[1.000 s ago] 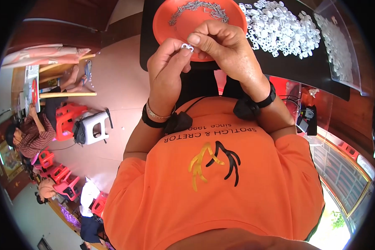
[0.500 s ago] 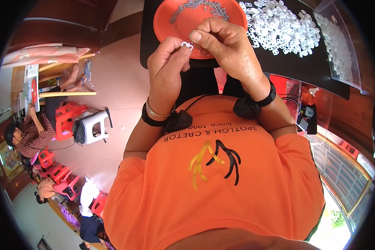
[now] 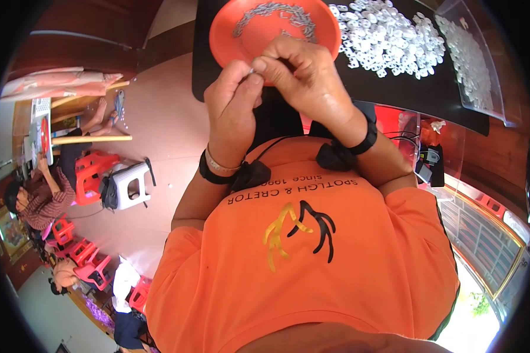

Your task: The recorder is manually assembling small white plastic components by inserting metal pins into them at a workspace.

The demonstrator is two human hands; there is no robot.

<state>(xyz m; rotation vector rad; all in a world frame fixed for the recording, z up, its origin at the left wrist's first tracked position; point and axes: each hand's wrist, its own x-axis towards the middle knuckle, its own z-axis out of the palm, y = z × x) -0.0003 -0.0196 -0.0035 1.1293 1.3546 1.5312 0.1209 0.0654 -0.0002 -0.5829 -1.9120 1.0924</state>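
Over the near rim of an orange plastic basin (image 3: 218,44), my two hands meet fingertip to fingertip. My left hand (image 3: 232,100) is closed, pinching a small white plastic piece (image 3: 251,70) between thumb and forefinger; most of it is covered. Pressed up against that piece is my right hand (image 3: 306,76), its thumb and forefinger closed together. Whatever the right fingers hold is too small or hidden to make out. Small grey metal pins (image 3: 303,20) lie in an arc inside the basin. Right of it spreads a heap of white plastic pieces with holes (image 3: 391,41).
The basin and heap sit on a black tabletop (image 3: 418,97). At its right end stands a clear tray (image 3: 500,106) of translucent small pieces. To the left, a person (image 3: 53,194) sits at another table, near red stools (image 3: 94,176) and a white stool (image 3: 132,187).
My right hand has moved down and left to meet the left fingertips, closing the small gap. The white piece, plainly visible before, is now mostly covered. The whole view has shifted slightly.
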